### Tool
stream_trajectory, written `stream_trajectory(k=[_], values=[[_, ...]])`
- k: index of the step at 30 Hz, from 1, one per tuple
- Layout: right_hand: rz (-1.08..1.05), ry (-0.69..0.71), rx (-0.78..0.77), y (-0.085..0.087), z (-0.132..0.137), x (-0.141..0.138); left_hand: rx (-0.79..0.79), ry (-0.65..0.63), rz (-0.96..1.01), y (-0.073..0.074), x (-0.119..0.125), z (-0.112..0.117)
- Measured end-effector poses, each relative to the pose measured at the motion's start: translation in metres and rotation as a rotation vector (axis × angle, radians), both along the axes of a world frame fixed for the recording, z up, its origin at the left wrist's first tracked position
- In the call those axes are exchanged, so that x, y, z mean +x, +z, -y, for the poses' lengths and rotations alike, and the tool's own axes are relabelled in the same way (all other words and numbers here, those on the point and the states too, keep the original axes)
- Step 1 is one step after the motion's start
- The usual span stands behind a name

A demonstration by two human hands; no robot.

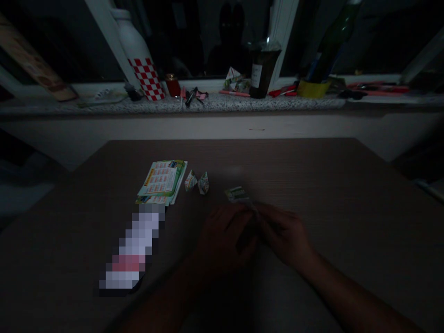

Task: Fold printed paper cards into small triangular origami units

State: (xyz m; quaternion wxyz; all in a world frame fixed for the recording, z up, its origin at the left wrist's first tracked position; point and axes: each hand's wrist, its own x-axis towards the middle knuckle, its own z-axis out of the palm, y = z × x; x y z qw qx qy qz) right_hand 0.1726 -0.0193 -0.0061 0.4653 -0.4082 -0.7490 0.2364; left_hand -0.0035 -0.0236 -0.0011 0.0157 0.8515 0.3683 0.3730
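Observation:
A small printed piece of paper point(237, 193) is between my two hands, low over the dark wooden table point(347, 194). My left hand point(225, 238) has its fingers curled at the paper's near edge. My right hand point(286, 233) pinches the paper's right side between thumb and fingers. Dim light hides how it is folded under the fingers. To the left stand two small folded paper shapes point(203, 183), side by side. Beyond them lies a stack of printed paper sheets point(161, 179) in green and white.
A pixelated, phone-like object point(133, 245) lies left of my left arm. Along the speckled windowsill point(215, 104) stand a white bottle with red checks point(145, 69), a small reddish jar point(172, 85), a dark cup point(262, 69), a green bottle point(333, 41) and a yellow tape roll point(313, 89).

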Motion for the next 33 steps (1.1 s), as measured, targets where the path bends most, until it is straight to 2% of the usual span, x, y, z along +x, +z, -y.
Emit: stream_trajectory(k=[4,8,12,23,33], values=[[0.232,-0.015,0.206,-0.004,-0.006,0.009,0.108,0.1,0.036,0.004,-0.005,0.0],[0.416,0.006,0.3,-0.003,-0.008,0.012,0.18,0.183,0.0,0.009,-0.01,-0.005],[0.411,0.009,0.371,0.001,-0.007,0.01,0.112,0.122,-0.047,0.011,-0.01,-0.01],[0.337,-0.027,0.435,0.005,-0.01,0.01,0.09,-0.041,-0.048,0.006,0.0,-0.011],[0.332,-0.154,0.431,0.005,-0.018,0.024,0.093,-0.002,-0.014,0.013,-0.007,-0.014]])
